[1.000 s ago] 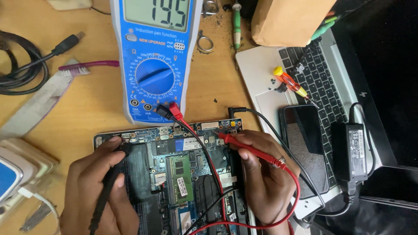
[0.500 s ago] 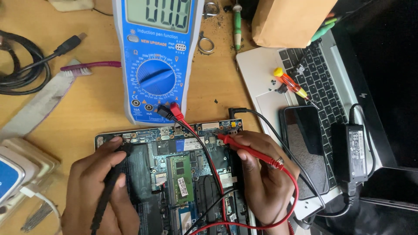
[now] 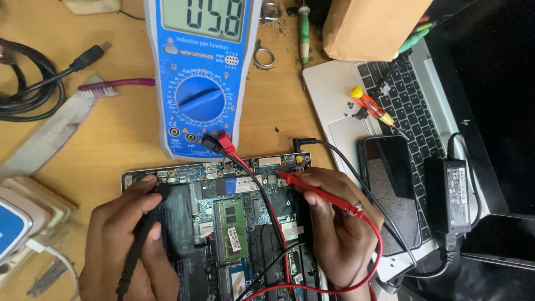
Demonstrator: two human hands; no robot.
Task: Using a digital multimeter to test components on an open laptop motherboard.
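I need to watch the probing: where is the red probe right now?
In the head view, the red probe sits right of centre, held in the right hand, its tip on the opened laptop's board below the blue multimeter.

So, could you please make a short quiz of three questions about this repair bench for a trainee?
1. True or false: the right hand holds the red probe against the opened laptop's circuit board.
2. Which colour is the probe in the left hand? A) black B) yellow C) green
3. Fill in: the phone with a dark screen lies on the silver ______, beside the black power adapter.

Key
1. True.
2. A: the black probe is gripped like a pen. Both leads plug into the blue multimeter.
3. Laptop: the phone rests on its palm rest and keyboard.
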